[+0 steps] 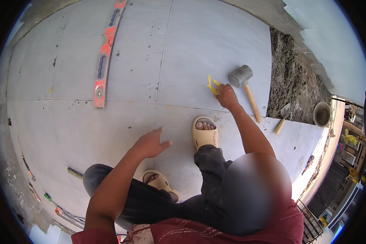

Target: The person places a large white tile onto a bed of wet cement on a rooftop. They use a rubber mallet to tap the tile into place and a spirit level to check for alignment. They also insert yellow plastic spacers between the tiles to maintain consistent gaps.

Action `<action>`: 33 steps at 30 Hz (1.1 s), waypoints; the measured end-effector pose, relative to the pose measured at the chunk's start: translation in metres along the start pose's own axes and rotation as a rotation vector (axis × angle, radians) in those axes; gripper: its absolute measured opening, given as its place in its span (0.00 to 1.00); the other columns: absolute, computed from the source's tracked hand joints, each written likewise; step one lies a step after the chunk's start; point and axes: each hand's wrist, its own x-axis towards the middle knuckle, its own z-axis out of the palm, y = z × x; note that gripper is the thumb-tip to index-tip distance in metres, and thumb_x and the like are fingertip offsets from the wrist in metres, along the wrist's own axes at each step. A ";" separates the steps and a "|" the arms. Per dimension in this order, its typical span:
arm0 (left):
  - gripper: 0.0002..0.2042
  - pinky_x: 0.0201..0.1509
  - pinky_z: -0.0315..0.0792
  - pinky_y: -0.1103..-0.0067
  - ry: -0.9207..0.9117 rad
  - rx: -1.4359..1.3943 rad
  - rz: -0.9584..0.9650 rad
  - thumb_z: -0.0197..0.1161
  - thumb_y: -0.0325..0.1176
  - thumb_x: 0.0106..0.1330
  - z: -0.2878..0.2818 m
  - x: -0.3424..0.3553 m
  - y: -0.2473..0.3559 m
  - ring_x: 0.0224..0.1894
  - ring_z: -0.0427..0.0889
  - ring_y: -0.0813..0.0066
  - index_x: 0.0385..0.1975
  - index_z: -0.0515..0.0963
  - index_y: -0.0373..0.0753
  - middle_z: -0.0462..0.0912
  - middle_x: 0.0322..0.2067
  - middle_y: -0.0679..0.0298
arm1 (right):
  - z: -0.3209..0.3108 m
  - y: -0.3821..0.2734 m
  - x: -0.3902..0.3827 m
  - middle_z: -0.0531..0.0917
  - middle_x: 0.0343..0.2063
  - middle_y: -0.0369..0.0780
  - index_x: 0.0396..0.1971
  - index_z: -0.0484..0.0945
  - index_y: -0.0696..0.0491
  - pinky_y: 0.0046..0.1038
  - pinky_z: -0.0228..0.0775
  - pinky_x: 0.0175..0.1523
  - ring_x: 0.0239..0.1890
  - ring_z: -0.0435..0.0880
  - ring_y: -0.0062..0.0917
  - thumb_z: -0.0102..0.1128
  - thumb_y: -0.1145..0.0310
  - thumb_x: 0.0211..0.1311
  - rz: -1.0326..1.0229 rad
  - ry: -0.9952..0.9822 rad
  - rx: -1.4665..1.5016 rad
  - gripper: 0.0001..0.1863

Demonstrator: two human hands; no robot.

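Observation:
My right hand (227, 96) is low over a large grey floor tile (203, 44), its fingers closed on thin yellow strips (212, 86) that look like tile wedges. Several strip ends stick out past the fingertips; how many lie on the tile I cannot tell. Just right of that hand a rubber mallet (240, 76) rests on the tile, its wooden handle pointing toward me. My left hand (151, 143) hovers over the nearer tiles with thumb and fingers apart, holding nothing. A tile joint runs between my two feet, which are in beige sandals (205, 132).
A red spirit level (105, 53) lies on the tiles at left. Rough grey mortar (293, 77) fills an untiled strip at right, with a bucket (322, 114) and a wooden-handled tool (279, 127) beside it. Along the left wall are a hammer (28, 167) and a green-handled tool (48, 197).

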 end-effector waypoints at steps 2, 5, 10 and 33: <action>0.43 0.71 0.62 0.65 -0.042 0.024 0.027 0.57 0.59 0.67 0.000 0.007 0.012 0.67 0.68 0.46 0.68 0.59 0.25 0.67 0.64 0.37 | 0.022 0.027 0.008 0.79 0.41 0.51 0.39 0.74 0.63 0.41 0.76 0.51 0.47 0.79 0.46 0.63 0.73 0.55 -0.161 0.032 -0.134 0.13; 0.43 0.71 0.61 0.66 -0.054 0.036 0.030 0.57 0.59 0.68 -0.002 0.014 0.008 0.68 0.68 0.47 0.68 0.59 0.25 0.67 0.64 0.37 | 0.036 0.016 0.005 0.77 0.42 0.55 0.38 0.72 0.65 0.42 0.75 0.54 0.48 0.77 0.48 0.55 0.75 0.58 -0.141 0.139 -0.052 0.10; 0.43 0.72 0.61 0.66 -0.095 0.056 0.028 0.57 0.59 0.68 0.001 0.027 0.015 0.68 0.67 0.47 0.69 0.58 0.25 0.67 0.65 0.38 | 0.039 0.016 0.000 0.75 0.44 0.57 0.42 0.69 0.64 0.45 0.75 0.53 0.47 0.78 0.51 0.55 0.74 0.59 0.088 0.184 0.115 0.13; 0.42 0.72 0.60 0.67 -0.146 0.117 0.115 0.59 0.58 0.67 0.014 0.045 0.044 0.69 0.66 0.49 0.68 0.60 0.26 0.67 0.66 0.40 | 0.000 0.183 -0.120 0.82 0.32 0.53 0.35 0.73 0.56 0.49 0.74 0.43 0.39 0.81 0.51 0.53 0.71 0.67 0.327 0.628 0.074 0.05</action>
